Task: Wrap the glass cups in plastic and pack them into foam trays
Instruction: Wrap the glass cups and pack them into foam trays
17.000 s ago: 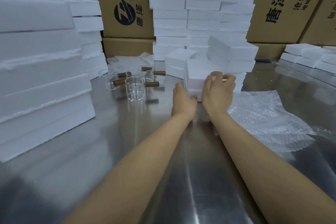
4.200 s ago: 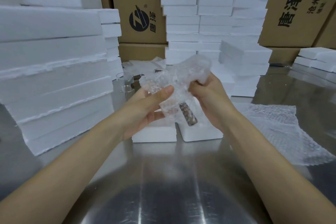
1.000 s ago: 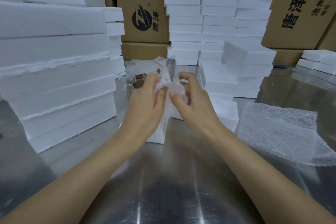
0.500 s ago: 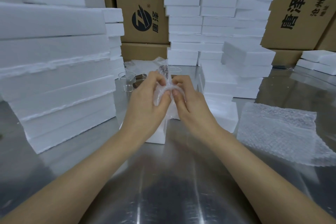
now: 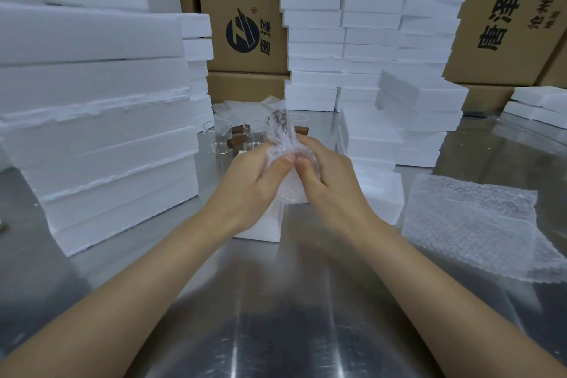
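Note:
My left hand (image 5: 250,184) and my right hand (image 5: 329,181) both grip a glass cup wrapped in bubble wrap (image 5: 280,135); its brown wooden handle points up through the plastic. Thumbs meet at the front of the bundle. Under my hands lie two open foam trays (image 5: 267,227), mostly hidden by them. Behind, several bare glass cups with brown handles (image 5: 221,138) stand on the steel table.
A tall stack of large foam slabs (image 5: 98,120) fills the left. Stacks of small foam trays (image 5: 368,40) rise behind and to the right. A pile of bubble wrap sheets (image 5: 472,224) lies at the right. Cardboard boxes (image 5: 245,9) line the back.
Over the last second both hands lowered slightly and closed tighter around the wrapped cup; the handle still points up. Earlier, the bubble wrap was loose and open around the cup.

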`<state>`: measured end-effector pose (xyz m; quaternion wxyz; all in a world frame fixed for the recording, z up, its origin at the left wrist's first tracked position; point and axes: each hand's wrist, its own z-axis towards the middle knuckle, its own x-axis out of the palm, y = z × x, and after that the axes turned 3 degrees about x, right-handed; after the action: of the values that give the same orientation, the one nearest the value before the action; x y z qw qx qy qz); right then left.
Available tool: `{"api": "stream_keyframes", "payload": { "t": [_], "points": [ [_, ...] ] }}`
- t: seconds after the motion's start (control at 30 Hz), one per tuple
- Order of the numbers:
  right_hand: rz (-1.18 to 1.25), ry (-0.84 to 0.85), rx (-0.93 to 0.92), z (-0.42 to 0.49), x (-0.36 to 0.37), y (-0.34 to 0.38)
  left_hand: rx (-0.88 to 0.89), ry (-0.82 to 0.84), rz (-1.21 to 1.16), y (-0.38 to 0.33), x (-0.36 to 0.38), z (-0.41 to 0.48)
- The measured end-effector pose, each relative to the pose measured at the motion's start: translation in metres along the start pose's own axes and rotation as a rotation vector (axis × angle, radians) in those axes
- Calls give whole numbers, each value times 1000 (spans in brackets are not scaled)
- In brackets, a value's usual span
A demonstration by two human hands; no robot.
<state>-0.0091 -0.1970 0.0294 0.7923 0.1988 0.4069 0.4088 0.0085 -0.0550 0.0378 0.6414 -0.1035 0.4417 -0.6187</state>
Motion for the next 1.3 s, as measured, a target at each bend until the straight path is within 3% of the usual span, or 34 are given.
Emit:
{"api": "stream_keyframes", "payload": {
  "t": [0.23,0.3,0.43,0.57,0.9,1.03,1.3],
  "points": [
    [-49,-115,-1,2,0,-3,26,11,187,9,6,1],
    [-41,-119,26,3,0,-4,-42,-42,32,7,10,1],
    [-3,-75,87,5,-3,-6,-170,-304,-288,5,5,9],
    [-51,-8,6,3,-2,-3,-206,-337,-425,4,0,12],
    [-75,84,-84,3,-7,1,-202,-406,-476,-5,0,10],
    [-99,97,-168,1,-4,5,-133,-384,-479,-6,-3,11],
    [-244,143,-253,3,-13,7,-77,-129,-332,-2,-18,17]
  ]
}}
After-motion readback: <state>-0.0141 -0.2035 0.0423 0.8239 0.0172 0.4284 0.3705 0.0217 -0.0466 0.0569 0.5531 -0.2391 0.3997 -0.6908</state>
